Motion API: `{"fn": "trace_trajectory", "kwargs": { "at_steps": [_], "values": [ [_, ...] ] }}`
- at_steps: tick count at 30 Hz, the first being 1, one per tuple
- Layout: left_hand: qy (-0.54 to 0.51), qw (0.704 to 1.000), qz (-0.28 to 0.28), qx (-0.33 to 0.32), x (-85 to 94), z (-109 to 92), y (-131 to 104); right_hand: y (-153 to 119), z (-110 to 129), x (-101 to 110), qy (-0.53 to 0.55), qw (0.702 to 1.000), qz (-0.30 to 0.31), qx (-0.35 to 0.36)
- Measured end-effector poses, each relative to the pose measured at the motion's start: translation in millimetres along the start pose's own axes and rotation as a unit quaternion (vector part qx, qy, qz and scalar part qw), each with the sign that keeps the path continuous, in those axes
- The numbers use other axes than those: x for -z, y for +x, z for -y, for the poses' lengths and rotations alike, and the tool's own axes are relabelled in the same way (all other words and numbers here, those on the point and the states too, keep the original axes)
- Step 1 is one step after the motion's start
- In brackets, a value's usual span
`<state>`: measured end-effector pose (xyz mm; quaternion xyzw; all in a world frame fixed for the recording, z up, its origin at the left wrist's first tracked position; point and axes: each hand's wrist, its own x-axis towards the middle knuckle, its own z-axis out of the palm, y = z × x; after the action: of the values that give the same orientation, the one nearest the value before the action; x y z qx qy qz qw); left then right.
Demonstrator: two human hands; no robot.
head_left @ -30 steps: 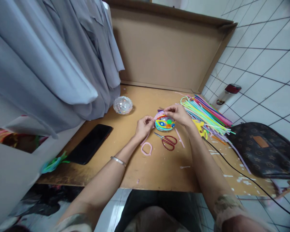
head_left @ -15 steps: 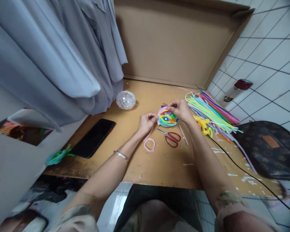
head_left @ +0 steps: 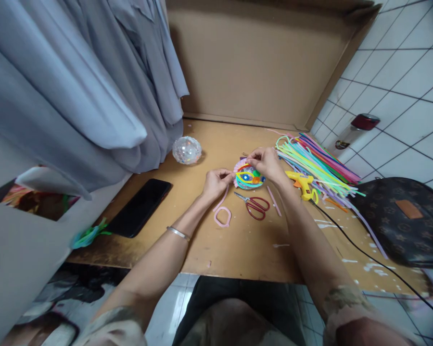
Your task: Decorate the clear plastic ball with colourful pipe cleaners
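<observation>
A small round craft piece (head_left: 246, 178), with a pink frilled edge and bright yellow, red, blue, green and orange parts, is between my two hands above the table. My left hand (head_left: 217, 184) is closed in a pinch at its left pink edge. A thin pink strip (head_left: 222, 198) runs down from under those fingers. My right hand (head_left: 266, 164) pinches at the upper right edge and hides part of the piece. Just below lie red-handled scissors (head_left: 257, 207), a pink loop (head_left: 222, 216) and another pink strip (head_left: 273, 201).
A clear, textured bowl-like ball (head_left: 186, 150) stands at the back left, near a grey curtain (head_left: 130, 86). A black phone (head_left: 140, 207) lies left. On the right are a yellow glue gun (head_left: 303, 184) with its cord, colourful pipe cleaners (head_left: 317, 161) and a dark bag (head_left: 400, 221).
The view has shifted very slightly. Both hands stay at the craft piece with almost the same grip; the right fingers have moved a little to the left.
</observation>
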<state>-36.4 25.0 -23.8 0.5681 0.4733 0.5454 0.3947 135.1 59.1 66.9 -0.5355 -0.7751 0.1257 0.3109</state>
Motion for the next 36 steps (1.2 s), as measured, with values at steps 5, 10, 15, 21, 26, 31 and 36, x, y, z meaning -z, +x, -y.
{"fn": "trace_trajectory", "kwargs": {
  "at_steps": [5,10,15,21,26,31,36],
  "values": [
    [0.001,1.0,-0.001,-0.01,0.7,1.8,0.2,1.7,-0.9,-0.5,-0.011,1.0,0.02,0.011],
    [0.014,1.0,-0.011,-0.019,0.0,3.7,-0.1,1.3,-3.0,1.2,0.01,0.999,0.038,0.03],
    [0.035,0.999,-0.016,-0.021,-1.1,5.6,0.1,0.3,-3.0,1.7,0.01,0.997,0.052,0.052],
    [-0.028,1.0,-0.004,-0.006,-3.2,7.3,0.7,-0.4,1.9,2.2,-0.039,0.997,0.046,0.044],
    [-0.078,0.997,-0.014,-0.016,-6.2,3.2,1.3,-1.0,3.3,3.5,-0.05,0.997,0.049,0.044],
    [-0.092,0.994,-0.033,-0.045,-10.7,-0.7,11.8,-1.9,4.3,0.6,-0.063,0.996,0.032,0.045],
    [-0.041,0.996,-0.047,-0.069,-14.3,-5.4,18.4,-1.1,2.9,1.2,-0.071,0.997,0.026,0.035]
  ]
}}
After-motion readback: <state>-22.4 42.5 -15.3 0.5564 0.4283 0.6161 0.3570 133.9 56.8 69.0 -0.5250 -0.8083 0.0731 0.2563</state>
